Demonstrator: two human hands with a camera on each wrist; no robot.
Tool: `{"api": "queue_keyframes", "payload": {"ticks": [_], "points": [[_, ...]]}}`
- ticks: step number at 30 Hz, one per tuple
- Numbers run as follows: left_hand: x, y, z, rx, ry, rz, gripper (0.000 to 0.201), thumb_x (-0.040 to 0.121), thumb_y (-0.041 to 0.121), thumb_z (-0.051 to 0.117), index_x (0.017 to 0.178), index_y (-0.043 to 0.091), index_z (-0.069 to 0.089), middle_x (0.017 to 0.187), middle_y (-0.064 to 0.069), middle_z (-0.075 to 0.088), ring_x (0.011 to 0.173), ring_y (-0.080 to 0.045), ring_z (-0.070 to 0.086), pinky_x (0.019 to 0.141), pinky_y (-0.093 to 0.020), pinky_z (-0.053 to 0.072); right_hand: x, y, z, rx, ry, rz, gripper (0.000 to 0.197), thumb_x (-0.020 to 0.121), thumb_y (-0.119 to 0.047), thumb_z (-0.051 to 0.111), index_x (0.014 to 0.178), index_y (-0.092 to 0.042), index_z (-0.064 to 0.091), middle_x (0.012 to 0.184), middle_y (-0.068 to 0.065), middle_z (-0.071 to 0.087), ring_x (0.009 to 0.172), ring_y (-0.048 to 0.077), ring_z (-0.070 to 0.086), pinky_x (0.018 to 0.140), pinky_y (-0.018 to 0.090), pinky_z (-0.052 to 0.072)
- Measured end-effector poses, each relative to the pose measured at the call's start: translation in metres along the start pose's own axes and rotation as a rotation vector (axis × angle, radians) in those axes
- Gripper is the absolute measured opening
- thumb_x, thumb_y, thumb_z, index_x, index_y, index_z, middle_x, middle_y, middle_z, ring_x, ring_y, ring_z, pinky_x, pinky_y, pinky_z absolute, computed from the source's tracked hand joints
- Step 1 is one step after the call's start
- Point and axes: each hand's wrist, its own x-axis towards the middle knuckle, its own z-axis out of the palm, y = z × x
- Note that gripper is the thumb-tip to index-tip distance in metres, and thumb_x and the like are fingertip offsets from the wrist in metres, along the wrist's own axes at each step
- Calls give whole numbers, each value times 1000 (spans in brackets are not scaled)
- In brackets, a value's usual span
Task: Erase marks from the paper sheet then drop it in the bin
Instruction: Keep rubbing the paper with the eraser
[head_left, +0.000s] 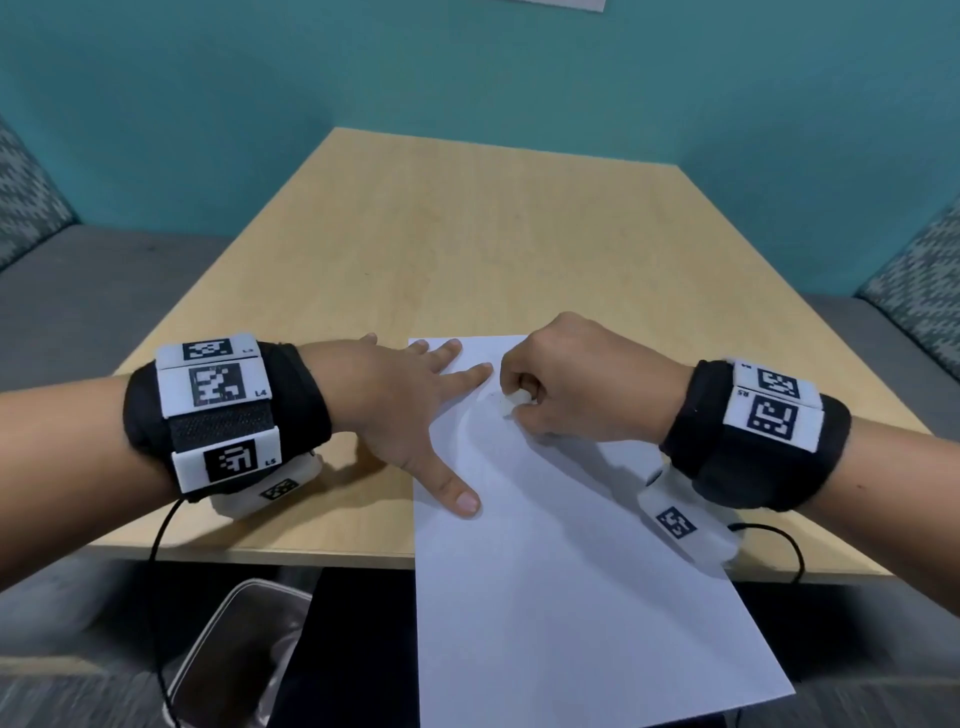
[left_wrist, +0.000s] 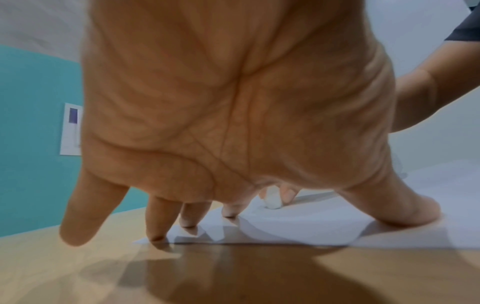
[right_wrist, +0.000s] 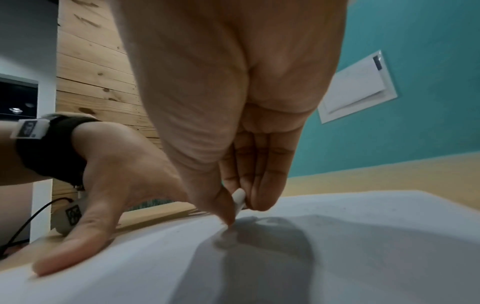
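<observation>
On the wooden surface (head_left: 467, 234), one paper sheet (head_left: 545, 571) lies with its near portion overhanging the front edge. Left hand (head_left: 400, 405) rests flat and spread, with fingertips (left_wrist: 230, 211) and thumb pressing the sheet's far left corner area; nothing is gripped. Right hand (head_left: 576, 384) is curled, pinching one small white eraser (head_left: 511, 402) between thumb and fingers, its tip at or just above the sheet near the far edge.

Procedure for the step in hand, as judged: keep the left hand pressed close beside the rubbing zone so the sheet does not crease or slide; the sheet already bows slightly there. Rub with short strokes directed away from the holding fingers, under light pressure. Any marks are too faint to count in these views.

One bin (head_left: 239, 654) stands below the surface's front edge, to the left of the overhanging sheet. Count: one sheet, one eraser, one bin, two hands
</observation>
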Motion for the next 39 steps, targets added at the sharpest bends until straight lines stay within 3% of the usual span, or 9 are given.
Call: {"api": "queue_keyframes", "payload": {"ticks": [5, 10, 15, 20, 25, 28, 32, 36, 39], "points": [[0, 1, -1, -1, 0, -5, 148, 53, 108, 56, 159, 52, -30, 174, 9, -31, 165, -23, -15, 129, -67, 2, -11, -16, 2, -39, -83, -83, 15, 85, -22, 68, 83, -29, 55, 68, -4, 59, 65, 14, 51, 64, 36, 52], [0, 2, -1, -3, -19, -23, 150, 52, 108, 56, 159, 50, -32, 173, 10, -33, 165, -23, -14, 128, -68, 5, -3, -7, 1, -83, -8, 9, 10, 83, -23, 66, 92, -20, 70, 75, -1, 61, 74, 28, 61, 67, 47, 61], [-2, 4, -2, 6, -21, -24, 148, 55, 106, 58, 160, 49, -30, 173, 10, -32, 165, -23, -14, 128, -69, 5, -18, -16, 5, -91, -89, -114, 8, 91, -30, 67, 97, -27, 64, 75, -8, 53, 68, 7, 44, 68, 38, 51], [-2, 4, -2, 20, -26, -28, 148, 54, 107, 55, 158, 48, -33, 173, 10, -33, 165, -22, -15, 128, -68, 6, -10, -3, 4, -133, 3, -33, 5, 84, -26, 63, 82, -21, 62, 72, 0, 58, 71, 29, 58, 66, 49, 60], [-2, 3, -1, 11, -29, -29, 149, 53, 108, 55, 157, 49, -33, 171, 11, -35, 165, -22, -16, 128, -68, 4, -23, -8, 9, -83, -83, -123, 4, 89, -28, 66, 91, -25, 64, 79, -4, 61, 72, 20, 52, 68, 45, 57], [-4, 5, -3, 13, -33, -32, 147, 55, 107, 55, 158, 48, -33, 172, 11, -35, 164, -21, -16, 129, -67, 4, -17, 2, 4, -92, -35, -56, 8, 87, -27, 66, 94, -26, 67, 80, -4, 63, 75, 22, 55, 71, 46, 59], [-5, 5, -3, 11, -31, -31, 147, 56, 106, 56, 158, 48, -32, 171, 11, -35, 164, -21, -17, 129, -68, 3, -20, -1, 12, -100, -23, -77, 5, 84, -27, 63, 82, -26, 58, 75, -3, 59, 70, 26, 57, 66, 48, 60], [-4, 5, -3, 18, -31, -30, 147, 56, 107, 55, 158, 48, -33, 172, 11, -35, 164, -21, -17, 129, -67, 4, -22, 2, 6, -64, -56, -75, 4, 86, -29, 67, 88, -26, 66, 74, -6, 63, 66, 8, 50, 70, 47, 60], [-5, 5, -3, 12, -27, -27, 147, 57, 106, 56, 158, 48, -32, 172, 11, -34, 164, -21, -16, 129, -67, 4, -18, 7, 4, -81, -5, -24, 2, 85, -27, 64, 84, -25, 64, 71, -3, 61, 66, 18, 52, 67, 47, 60]]}}
